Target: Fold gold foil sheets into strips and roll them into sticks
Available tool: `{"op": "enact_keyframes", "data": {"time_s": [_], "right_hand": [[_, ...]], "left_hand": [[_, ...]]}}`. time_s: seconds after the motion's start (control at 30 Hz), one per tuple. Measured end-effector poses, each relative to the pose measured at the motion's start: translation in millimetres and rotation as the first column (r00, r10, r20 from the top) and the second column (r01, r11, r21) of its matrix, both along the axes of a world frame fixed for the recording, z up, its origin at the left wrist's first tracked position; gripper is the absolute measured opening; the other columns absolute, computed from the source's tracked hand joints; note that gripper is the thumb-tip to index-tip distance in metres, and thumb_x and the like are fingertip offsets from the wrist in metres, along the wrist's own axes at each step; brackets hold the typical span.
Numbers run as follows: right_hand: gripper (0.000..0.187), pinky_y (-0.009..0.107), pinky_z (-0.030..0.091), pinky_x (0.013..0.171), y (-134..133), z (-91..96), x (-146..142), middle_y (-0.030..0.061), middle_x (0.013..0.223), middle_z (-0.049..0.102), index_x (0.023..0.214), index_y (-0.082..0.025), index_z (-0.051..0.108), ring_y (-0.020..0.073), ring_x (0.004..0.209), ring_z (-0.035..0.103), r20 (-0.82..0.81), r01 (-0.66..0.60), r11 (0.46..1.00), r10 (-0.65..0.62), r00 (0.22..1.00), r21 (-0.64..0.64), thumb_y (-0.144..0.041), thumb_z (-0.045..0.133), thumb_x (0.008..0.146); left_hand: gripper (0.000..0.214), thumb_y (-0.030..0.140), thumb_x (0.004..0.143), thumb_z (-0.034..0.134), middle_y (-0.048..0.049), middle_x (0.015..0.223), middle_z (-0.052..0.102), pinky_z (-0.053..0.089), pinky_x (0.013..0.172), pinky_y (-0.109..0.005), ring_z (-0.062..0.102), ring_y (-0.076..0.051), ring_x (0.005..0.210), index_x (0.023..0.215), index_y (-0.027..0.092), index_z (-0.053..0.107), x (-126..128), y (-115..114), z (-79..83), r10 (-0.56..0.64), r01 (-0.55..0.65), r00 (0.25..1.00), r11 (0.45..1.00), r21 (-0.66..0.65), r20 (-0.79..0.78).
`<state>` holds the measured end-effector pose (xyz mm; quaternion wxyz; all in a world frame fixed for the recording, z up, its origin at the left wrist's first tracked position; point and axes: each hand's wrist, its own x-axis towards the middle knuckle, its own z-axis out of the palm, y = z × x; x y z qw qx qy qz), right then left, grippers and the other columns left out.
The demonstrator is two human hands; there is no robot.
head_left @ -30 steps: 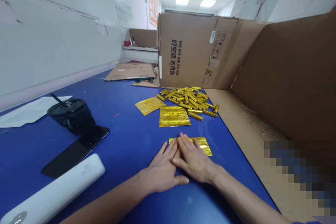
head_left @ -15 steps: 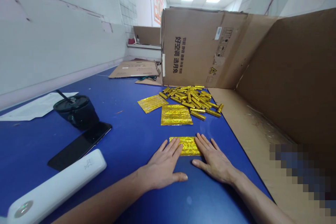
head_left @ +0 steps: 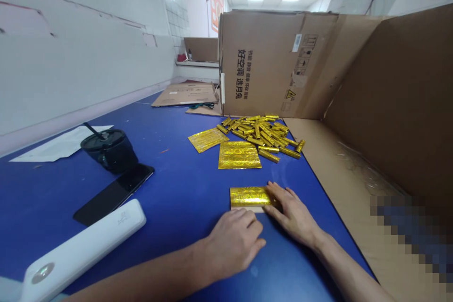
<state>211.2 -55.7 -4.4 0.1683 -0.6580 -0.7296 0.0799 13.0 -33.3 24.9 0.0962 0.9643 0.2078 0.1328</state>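
A folded gold foil sheet (head_left: 249,196) lies on the blue table (head_left: 177,188) just in front of me. My right hand (head_left: 292,214) rests flat on its right end, fingers stretched out. My left hand (head_left: 235,240) sits just below the sheet's near edge with its fingers curled under; whether they pinch the edge I cannot tell. Beyond lie two flat gold sheets (head_left: 239,155), (head_left: 207,139) and a heap of rolled gold sticks (head_left: 264,134).
A dark lidded cup with a straw (head_left: 109,150), a black phone (head_left: 113,193) and a white oblong device (head_left: 83,250) lie at the left. White paper (head_left: 60,145) is beyond them. Cardboard walls (head_left: 396,99) and a box (head_left: 262,63) close off the right and back.
The sheet now looks narrower and folded over. My left hand drew back from it and curled its fingers. My right hand stayed on the sheet's right end.
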Motion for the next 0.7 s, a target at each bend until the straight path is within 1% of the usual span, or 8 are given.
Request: {"op": "enact_keyframes", "data": {"time_s": [0.13,0.23,0.33,0.4,0.47,0.57,0.63,0.7], "right_hand": [[0.037,0.040,0.031,0.094,1.0,-0.7,2.6,0.0111,0.121,0.050,0.110,-0.016,0.052,0.0218,0.114,0.041,-0.023,0.005,0.998,-0.003,1.000,0.064,-0.037,0.042,0.081],[0.030,0.039,0.035,0.092,0.7,-2.7,7.0,0.0113,0.117,0.054,0.104,-0.017,0.056,0.0220,0.110,0.046,-0.037,-0.025,0.995,0.029,0.999,0.099,-0.030,0.045,0.079],[0.029,0.036,0.038,0.090,-0.6,-2.3,12.7,0.0096,0.117,0.053,0.104,-0.018,0.055,0.0205,0.107,0.048,-0.085,-0.078,0.989,0.090,0.992,0.129,-0.023,0.046,0.077],[0.026,0.037,0.038,0.090,-1.5,0.3,15.7,0.0076,0.117,0.054,0.099,-0.021,0.057,0.0205,0.106,0.049,-0.139,-0.062,0.985,0.084,0.987,0.160,-0.020,0.046,0.075],[0.019,0.038,0.039,0.087,-1.5,3.9,17.2,0.0063,0.108,0.059,0.088,-0.022,0.060,0.0220,0.100,0.052,-0.274,0.084,0.979,-0.031,0.961,0.185,-0.021,0.048,0.073],[0.011,0.035,0.047,0.069,0.8,6.5,17.4,0.0051,0.079,0.064,0.077,-0.021,0.057,0.0216,0.074,0.060,-0.501,0.350,0.927,-0.239,0.832,0.138,-0.030,0.052,0.072],[0.017,0.030,0.048,0.051,3.8,4.3,17.3,0.0017,0.061,0.060,0.078,-0.020,0.051,0.0179,0.052,0.059,-0.586,0.415,0.905,-0.285,0.758,0.097,-0.037,0.051,0.074],[0.022,0.028,0.047,0.043,6.9,-0.1,17.9,-0.0004,0.056,0.058,0.082,-0.020,0.044,0.0160,0.043,0.057,-0.646,0.433,0.897,-0.281,0.710,0.086,-0.041,0.048,0.076]], "left_hand": [[0.026,0.031,0.078,0.048,-0.0074,0.104,0.051,0.035,0.086,-0.036,0.043,-0.022,0.099,0.099,0.016,0.051,-0.5,2.5,-10.9,0.060,-0.059,0.998,0.998,0.023,-0.030],[0.030,0.033,0.077,0.049,-0.0079,0.106,0.051,0.035,0.085,-0.037,0.043,-0.023,0.100,0.102,0.016,0.050,-1.0,7.0,-14.0,0.107,-0.107,0.993,0.994,0.009,-0.044],[0.032,0.033,0.077,0.049,-0.0080,0.108,0.050,0.035,0.085,-0.037,0.042,-0.023,0.100,0.105,0.016,0.049,-1.6,10.6,-14.1,0.126,-0.126,0.991,0.992,-0.009,-0.037],[0.034,0.033,0.077,0.049,-0.0076,0.109,0.050,0.035,0.084,-0.037,0.042,-0.023,0.099,0.106,0.016,0.049,-1.9,13.2,-13.7,0.123,-0.124,0.992,0.992,-0.023,-0.037],[0.033,0.034,0.077,0.050,-0.0077,0.110,0.050,0.035,0.084,-0.037,0.042,-0.023,0.099,0.105,0.016,0.050,-2.1,16.0,-13.5,0.111,-0.112,0.993,0.993,-0.029,-0.042],[0.029,0.034,0.077,0.050,-0.0078,0.108,0.052,0.035,0.083,-0.036,0.042,-0.023,0.098,0.099,0.016,0.053,-1.7,18.9,-13.8,0.102,-0.104,0.994,0.994,-0.030,-0.047],[0.026,0.033,0.077,0.052,-0.0070,0.104,0.053,0.035,0.082,-0.036,0.043,-0.023,0.096,0.096,0.016,0.054,-1.3,19.5,-14.2,0.102,-0.103,0.994,0.994,-0.033,-0.046],[0.026,0.033,0.076,0.053,-0.0062,0.103,0.053,0.035,0.083,-0.035,0.043,-0.022,0.095,0.096,0.017,0.054,-1.0,19.7,-14.4,0.099,-0.101,0.994,0.994,-0.037,-0.043]]}}
